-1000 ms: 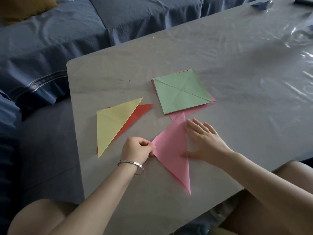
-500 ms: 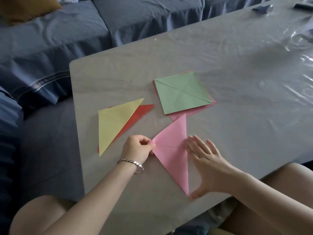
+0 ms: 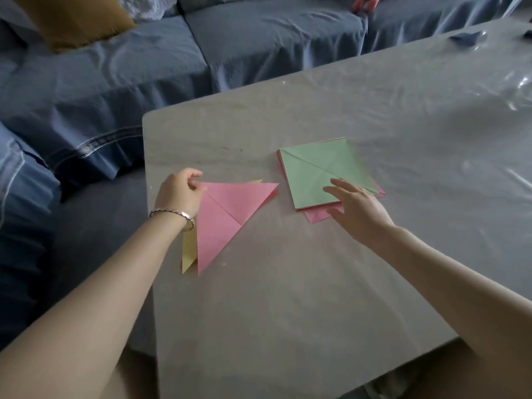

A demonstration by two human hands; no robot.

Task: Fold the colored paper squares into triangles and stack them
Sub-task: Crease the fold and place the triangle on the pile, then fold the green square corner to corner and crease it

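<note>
- Left hand was pinching the blunt corner of the pink triangle, thumb and fingers curled round the paper edge. My guess is that grip was there to steer the piece so it lined up with what was underneath.
- Right under that hand's wrist, the yellow triangle poked out from beneath the pink one, with its far tip also peeking past the pink's top edge. So the pink was lying on the yellow, roughly matched but not dead-on. A thin sliver of red showed at the pointed end away from the hand, probably a third triangle at the bottom.
- Right hand was open with its fingers stretched out flat, over the near corner of the green square. Couldn't tell if it was actually touching or just hovering above it.
- That green sheet sat on top of the unfolded pile, with a pink square sticking out crooked just under the right palm. It looked like the reach was for the next sheet to fold.
- Both piles lay on the grey table, with the folded ones by the left hand and the unfolded ones by the right, which keeps done and to-do apart.
- Judging by the pile, a few sheets were left to fold.
</note>
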